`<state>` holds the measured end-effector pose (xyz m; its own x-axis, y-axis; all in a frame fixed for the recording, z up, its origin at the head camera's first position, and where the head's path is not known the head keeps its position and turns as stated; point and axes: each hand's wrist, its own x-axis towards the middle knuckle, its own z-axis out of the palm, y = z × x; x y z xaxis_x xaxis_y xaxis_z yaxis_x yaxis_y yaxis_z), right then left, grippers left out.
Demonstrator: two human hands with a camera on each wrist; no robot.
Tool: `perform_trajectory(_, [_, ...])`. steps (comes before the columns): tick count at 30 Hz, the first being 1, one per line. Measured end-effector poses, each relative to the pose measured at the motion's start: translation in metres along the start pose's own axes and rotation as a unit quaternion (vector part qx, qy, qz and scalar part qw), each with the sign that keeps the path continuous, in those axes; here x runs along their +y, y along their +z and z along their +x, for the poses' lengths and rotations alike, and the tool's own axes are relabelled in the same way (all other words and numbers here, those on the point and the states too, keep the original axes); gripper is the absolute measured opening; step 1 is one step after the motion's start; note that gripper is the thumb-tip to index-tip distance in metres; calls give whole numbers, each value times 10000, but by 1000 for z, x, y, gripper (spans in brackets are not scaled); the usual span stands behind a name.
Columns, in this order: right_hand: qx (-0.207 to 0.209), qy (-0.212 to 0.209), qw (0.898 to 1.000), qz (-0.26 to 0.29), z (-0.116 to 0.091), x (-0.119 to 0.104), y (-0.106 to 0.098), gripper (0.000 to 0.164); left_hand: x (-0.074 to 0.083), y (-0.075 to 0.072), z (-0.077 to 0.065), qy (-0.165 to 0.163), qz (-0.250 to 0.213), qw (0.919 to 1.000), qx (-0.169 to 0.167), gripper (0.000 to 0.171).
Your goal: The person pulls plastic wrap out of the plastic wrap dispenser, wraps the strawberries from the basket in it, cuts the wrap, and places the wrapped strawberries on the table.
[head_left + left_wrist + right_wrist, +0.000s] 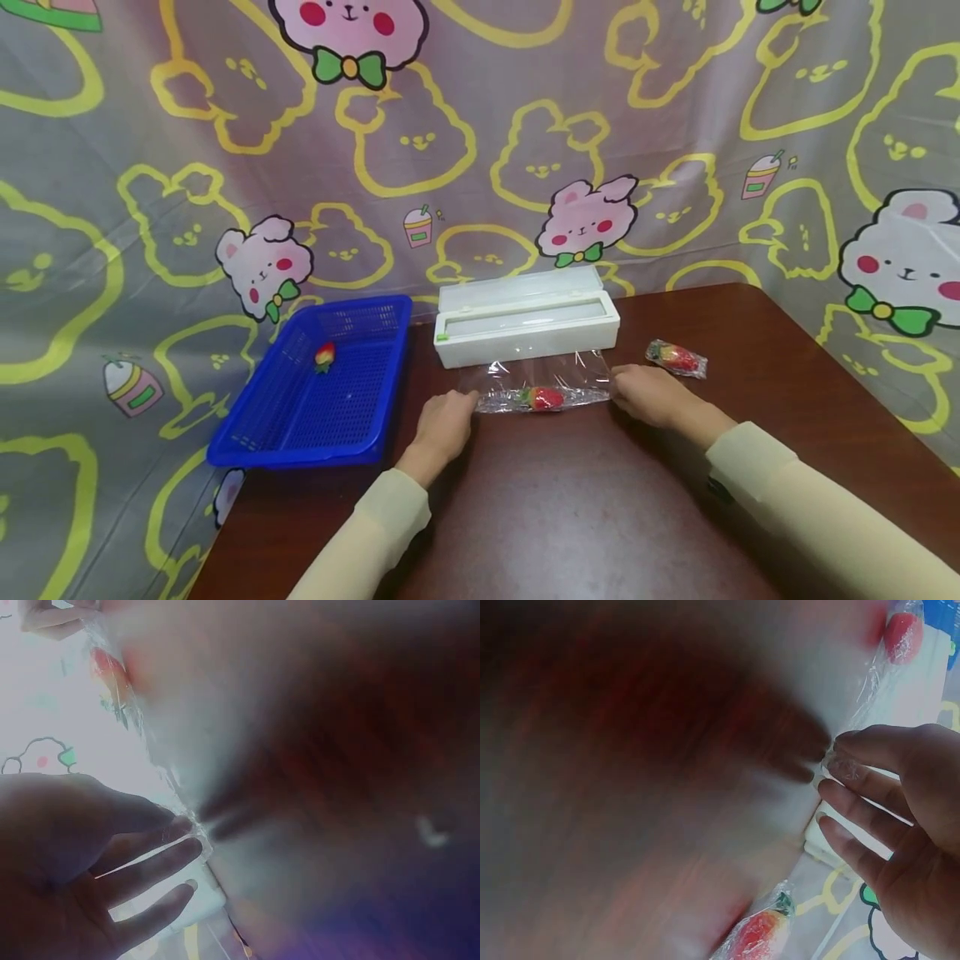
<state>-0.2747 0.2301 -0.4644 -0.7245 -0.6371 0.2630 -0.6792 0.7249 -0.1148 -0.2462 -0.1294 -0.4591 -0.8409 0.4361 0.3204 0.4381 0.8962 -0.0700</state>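
Note:
A red strawberry (547, 398) with green leaves lies in the near edge of a sheet of clear cling film (581, 368), which is bunched around it into a narrow band. My left hand (444, 423) pinches the left end of this band between thumb and forefinger; the left wrist view shows its other fingers spread loosely. At the opposite end, my right hand (647, 394) pinches the film in the same way. Behind the strawberry stands a white cling film box (525, 340) with its lid raised, and the sheet reaches back to its front.
At left stands a blue plastic basket (377, 417) holding one strawberry (325, 357). A strawberry wrapped in film (677, 358) lies beyond my right hand. The brown table (570, 508) ends against a patterned curtain (480, 150) at the back.

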Motion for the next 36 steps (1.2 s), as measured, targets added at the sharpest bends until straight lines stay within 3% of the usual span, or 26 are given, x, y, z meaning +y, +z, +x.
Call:
perform_trajectory(9, [-112,-62,9999,60,-15,-8,-6,27,0,-2,-16,292,-112,9993,223,20])
perform_trajectory(15, [-132,40,9998,175,-26,-7,-8,23,-3,-6,-24,279,-641,9974,151,17])
perform_trajectory(24, [-36,-93,9976,684,-38,-1,-14,14,-12,-6,-30,114,-2082,9780,-97,14])
perform_trajectory(31, [-218,29,9919,1252,-38,4,-18,6,-17,-6,-26,151,-2466,9690,5,11])
perform_trajectory(36, [-377,270,9819,1837,-34,10,-21,8,-19,-4,-19,-121,-2565,9665,-48,13])
